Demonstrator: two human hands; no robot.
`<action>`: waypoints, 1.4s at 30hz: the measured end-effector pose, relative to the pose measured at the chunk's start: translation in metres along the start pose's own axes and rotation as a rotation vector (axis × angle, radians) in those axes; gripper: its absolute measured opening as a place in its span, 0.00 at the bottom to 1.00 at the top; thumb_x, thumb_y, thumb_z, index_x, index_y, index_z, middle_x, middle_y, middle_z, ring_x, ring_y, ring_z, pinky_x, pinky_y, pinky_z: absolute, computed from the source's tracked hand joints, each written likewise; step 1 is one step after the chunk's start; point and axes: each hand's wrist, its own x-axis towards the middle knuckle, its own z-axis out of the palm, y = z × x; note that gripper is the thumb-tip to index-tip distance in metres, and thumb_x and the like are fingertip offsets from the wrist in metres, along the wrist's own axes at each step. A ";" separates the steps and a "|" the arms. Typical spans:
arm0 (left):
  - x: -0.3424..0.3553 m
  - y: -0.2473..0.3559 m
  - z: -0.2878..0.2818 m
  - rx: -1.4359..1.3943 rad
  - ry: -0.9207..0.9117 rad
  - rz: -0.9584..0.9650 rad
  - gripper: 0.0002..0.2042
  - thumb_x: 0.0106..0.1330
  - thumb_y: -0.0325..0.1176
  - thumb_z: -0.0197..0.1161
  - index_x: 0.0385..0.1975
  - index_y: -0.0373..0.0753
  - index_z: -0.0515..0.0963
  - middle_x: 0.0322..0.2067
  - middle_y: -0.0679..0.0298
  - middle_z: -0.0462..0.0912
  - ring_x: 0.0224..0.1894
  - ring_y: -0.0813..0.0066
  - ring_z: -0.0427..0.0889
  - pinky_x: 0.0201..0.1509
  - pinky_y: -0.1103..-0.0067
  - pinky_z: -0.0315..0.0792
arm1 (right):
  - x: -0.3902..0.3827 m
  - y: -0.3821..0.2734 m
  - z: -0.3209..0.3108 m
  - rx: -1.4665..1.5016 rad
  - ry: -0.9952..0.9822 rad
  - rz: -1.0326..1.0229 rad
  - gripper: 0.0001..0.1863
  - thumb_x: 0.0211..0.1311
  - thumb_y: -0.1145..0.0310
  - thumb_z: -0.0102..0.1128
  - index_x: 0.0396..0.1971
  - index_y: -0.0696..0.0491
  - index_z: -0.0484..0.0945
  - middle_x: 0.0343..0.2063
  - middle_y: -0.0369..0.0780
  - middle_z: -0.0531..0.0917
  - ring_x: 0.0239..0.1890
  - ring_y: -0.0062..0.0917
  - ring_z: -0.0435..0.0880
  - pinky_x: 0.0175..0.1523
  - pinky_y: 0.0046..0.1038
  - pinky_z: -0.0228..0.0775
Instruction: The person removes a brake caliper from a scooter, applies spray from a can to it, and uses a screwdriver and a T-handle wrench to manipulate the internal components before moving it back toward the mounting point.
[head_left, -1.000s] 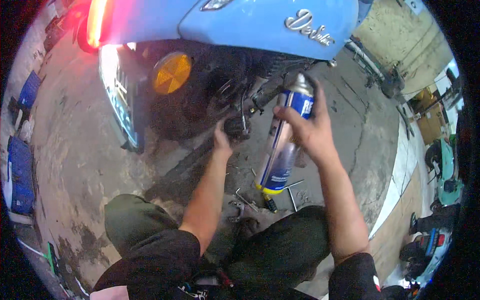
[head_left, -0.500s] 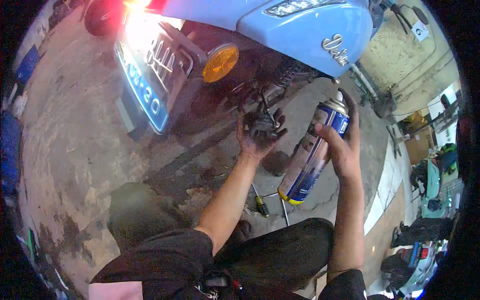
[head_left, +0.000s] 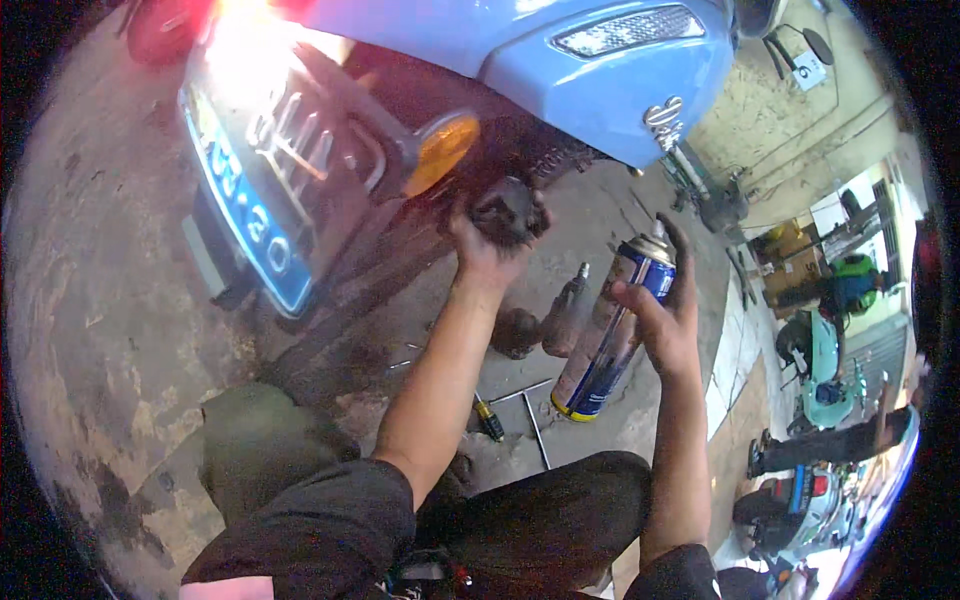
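Observation:
My left hand is raised palm up under the rear of a pale blue scooter. Its blackened fingers curl around a dark, greasy part whose exact kind I cannot make out. To the right, my right hand grips a blue-and-silver spray can with a yellow bottom rim. The can leans with its white nozzle up, my forefinger beside the nozzle and my thumb across the front. A gap separates the can from the greasy part.
On the stained concrete floor lie a yellow-and-black screwdriver and a metal T-shaped wrench. A small bottle stands beyond them. The scooter's licence plate and orange reflector jut out at left. Other scooters stand far right.
My left hand has turned and the greasy part has shifted up in it; the rod seen against it before no longer shows. The can sits slightly lower, and the small bottle has come into sight.

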 end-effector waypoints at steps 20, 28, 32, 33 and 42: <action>0.002 0.026 -0.023 1.581 0.125 0.150 0.19 0.65 0.45 0.50 0.43 0.37 0.77 0.41 0.64 0.81 0.45 0.73 0.78 0.54 0.76 0.68 | -0.011 0.051 0.035 -0.585 -0.307 -0.110 0.40 0.35 0.64 0.66 0.56 0.53 0.63 0.41 0.50 0.77 0.44 0.48 0.76 0.50 0.41 0.69; -0.003 0.009 -0.015 1.763 0.060 0.418 0.18 0.67 0.39 0.49 0.46 0.31 0.74 0.48 0.54 0.76 0.51 0.63 0.73 0.57 0.72 0.63 | -0.008 0.056 0.044 -0.673 -0.228 -0.164 0.40 0.36 0.60 0.66 0.55 0.51 0.63 0.39 0.51 0.76 0.42 0.49 0.76 0.47 0.42 0.70; 0.001 0.007 -0.018 1.693 0.153 0.447 0.18 0.67 0.40 0.49 0.46 0.31 0.74 0.49 0.54 0.75 0.52 0.64 0.71 0.58 0.72 0.61 | -0.008 0.054 0.044 -0.738 -0.237 -0.148 0.40 0.37 0.59 0.66 0.55 0.52 0.62 0.37 0.50 0.76 0.41 0.50 0.75 0.45 0.43 0.70; 0.000 0.009 -0.019 1.695 0.153 0.449 0.18 0.67 0.40 0.49 0.46 0.31 0.74 0.49 0.54 0.75 0.52 0.64 0.71 0.58 0.72 0.61 | -0.008 0.054 0.045 -0.736 -0.238 -0.149 0.40 0.37 0.59 0.66 0.55 0.52 0.62 0.37 0.50 0.76 0.41 0.50 0.75 0.45 0.43 0.70; -0.001 0.005 -0.014 1.588 0.152 0.278 0.22 0.66 0.46 0.49 0.48 0.33 0.74 0.48 0.62 0.75 0.51 0.72 0.71 0.59 0.76 0.61 | -0.009 0.057 0.042 -0.683 -0.197 -0.142 0.39 0.37 0.61 0.66 0.54 0.52 0.63 0.38 0.50 0.77 0.41 0.49 0.76 0.45 0.43 0.70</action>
